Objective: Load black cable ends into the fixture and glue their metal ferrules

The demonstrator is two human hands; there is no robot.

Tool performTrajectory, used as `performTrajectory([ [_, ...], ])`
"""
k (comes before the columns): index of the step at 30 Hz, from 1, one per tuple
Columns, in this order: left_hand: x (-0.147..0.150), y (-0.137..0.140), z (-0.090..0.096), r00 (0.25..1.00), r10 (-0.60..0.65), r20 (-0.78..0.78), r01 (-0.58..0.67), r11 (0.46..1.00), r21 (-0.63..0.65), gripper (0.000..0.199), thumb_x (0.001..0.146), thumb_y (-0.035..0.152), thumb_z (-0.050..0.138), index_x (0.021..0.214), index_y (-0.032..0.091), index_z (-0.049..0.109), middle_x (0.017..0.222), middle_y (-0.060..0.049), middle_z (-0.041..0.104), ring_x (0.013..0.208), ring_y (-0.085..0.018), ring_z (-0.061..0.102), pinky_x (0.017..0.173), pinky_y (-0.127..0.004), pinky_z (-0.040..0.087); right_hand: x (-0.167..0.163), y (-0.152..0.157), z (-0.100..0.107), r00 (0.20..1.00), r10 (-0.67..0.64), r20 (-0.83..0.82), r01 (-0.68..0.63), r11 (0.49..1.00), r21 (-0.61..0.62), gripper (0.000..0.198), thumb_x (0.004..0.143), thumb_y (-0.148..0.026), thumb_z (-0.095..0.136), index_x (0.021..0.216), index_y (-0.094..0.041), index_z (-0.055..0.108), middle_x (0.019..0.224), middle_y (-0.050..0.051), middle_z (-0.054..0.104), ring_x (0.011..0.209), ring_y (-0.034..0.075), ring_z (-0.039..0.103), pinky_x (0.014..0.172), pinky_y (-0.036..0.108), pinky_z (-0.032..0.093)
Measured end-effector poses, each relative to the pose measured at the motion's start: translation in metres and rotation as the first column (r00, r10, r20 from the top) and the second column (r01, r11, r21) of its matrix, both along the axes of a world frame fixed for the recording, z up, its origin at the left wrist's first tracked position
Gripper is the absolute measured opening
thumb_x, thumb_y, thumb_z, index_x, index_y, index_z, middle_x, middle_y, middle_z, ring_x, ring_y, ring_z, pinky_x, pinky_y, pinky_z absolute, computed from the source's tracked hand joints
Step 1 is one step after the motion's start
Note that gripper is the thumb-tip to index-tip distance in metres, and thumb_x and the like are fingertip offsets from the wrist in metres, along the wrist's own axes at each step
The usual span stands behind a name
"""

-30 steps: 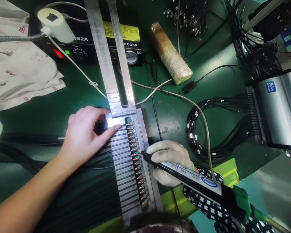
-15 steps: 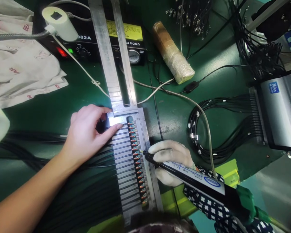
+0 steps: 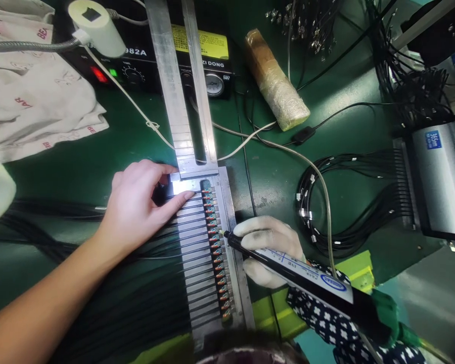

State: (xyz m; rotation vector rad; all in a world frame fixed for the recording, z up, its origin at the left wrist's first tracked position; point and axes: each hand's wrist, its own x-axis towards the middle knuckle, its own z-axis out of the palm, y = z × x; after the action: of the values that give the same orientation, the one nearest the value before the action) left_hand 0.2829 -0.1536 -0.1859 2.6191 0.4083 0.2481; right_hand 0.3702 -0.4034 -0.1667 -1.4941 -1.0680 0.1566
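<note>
A slotted metal fixture [image 3: 197,242] runs down the middle of the bench, holding a row of small circuit boards [image 3: 214,237] with black cables [image 3: 197,257] laid side by side in its grooves. My bare left hand [image 3: 140,202] grips the fixture's upper left end, thumb on top near the first cables; its other fingers are partly hidden. In my gloved right hand [image 3: 269,247] is a black glue-dispensing syringe [image 3: 299,275] with a green cap. Its fine tip points at a board partway down the row; whether it touches cannot be told.
A black dispenser unit [image 3: 136,71] stands at the back under a metal bar [image 3: 167,86]. A lamp head [image 3: 96,28] and cloth [image 3: 41,91] are at left. Right are a wrapped block [image 3: 276,83], a cable coil [image 3: 307,202] and a silver 365nm box [image 3: 443,177].
The view has shifted slightly, moving the background a little right and up. Both hands keep their grips, and the syringe tip stays by nearly the same part of the row.
</note>
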Motion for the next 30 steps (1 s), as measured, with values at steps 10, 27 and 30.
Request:
performTrajectory([
  [10,0.001,-0.001,0.001,1.0,0.001,0.011,-0.001,1.0,0.007,0.046,0.087,0.064,0.047,0.101,0.021,0.059,0.08,-0.001,0.052,0.08,-0.022,0.05,0.072,-0.034,0.034,-0.006,-0.003,0.008,0.995,-0.072,0.065,0.07,0.997,0.037,0.017,0.075,-0.018,0.067,0.092,-0.019,0.066,0.094,0.005,0.071,0.075,0.017,0.071,0.064,0.027,0.062],
  [27,0.0,0.0,0.002,1.0,-0.024,0.017,0.023,0.999,0.034,0.042,0.088,0.056,0.052,0.105,0.018,0.058,0.081,-0.002,0.052,0.082,-0.023,0.05,0.074,-0.034,0.033,-0.009,-0.01,0.003,0.999,0.004,0.044,-0.001,0.998,-0.055,0.015,0.076,-0.02,0.071,0.09,-0.016,0.066,0.095,0.009,0.07,0.08,0.019,0.072,0.069,0.028,0.062],
  [30,-0.001,0.0,0.002,1.0,-0.024,0.009,0.023,0.999,0.038,0.042,0.088,0.056,0.052,0.105,0.019,0.058,0.081,-0.002,0.052,0.082,-0.023,0.05,0.074,-0.035,0.033,-0.01,-0.01,0.002,0.999,-0.003,0.043,0.005,0.999,-0.043,0.014,0.077,-0.02,0.07,0.089,-0.016,0.066,0.094,0.008,0.07,0.078,0.018,0.071,0.068,0.027,0.062],
])
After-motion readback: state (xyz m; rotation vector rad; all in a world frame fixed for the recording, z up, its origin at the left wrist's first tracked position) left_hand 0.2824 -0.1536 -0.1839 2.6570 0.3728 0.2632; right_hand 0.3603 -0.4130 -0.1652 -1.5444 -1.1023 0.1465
